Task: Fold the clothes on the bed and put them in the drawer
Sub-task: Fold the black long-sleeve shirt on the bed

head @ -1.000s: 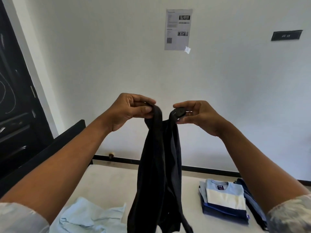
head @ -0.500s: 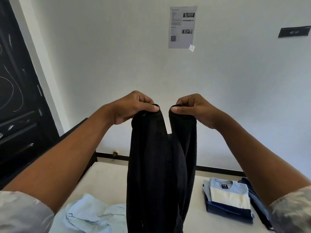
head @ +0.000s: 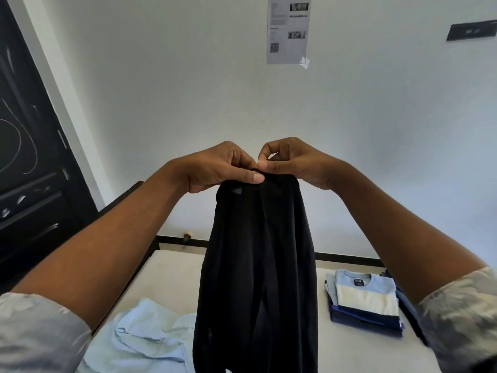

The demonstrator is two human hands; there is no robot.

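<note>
Both arms reach forward and up, the left hand (head: 220, 168) and right hand (head: 293, 162) touching at chest height. Each pinches the top edge of a black garment (head: 258, 278) between thumb and curled fingers, so it hangs straight down above the bed (head: 172, 281). A crumpled blue shirt (head: 145, 337) lies lower left; a folded stack (head: 365, 300) sits right.

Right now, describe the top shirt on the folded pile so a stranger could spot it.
Start at the white bed below the wall; on its right side sits a stack of folded clothes. The top shirt lies flat, collar toward the wall. Unlike the crumpled pale blue garment on the left, it is striped: light blue, cream, then navy.
</note>
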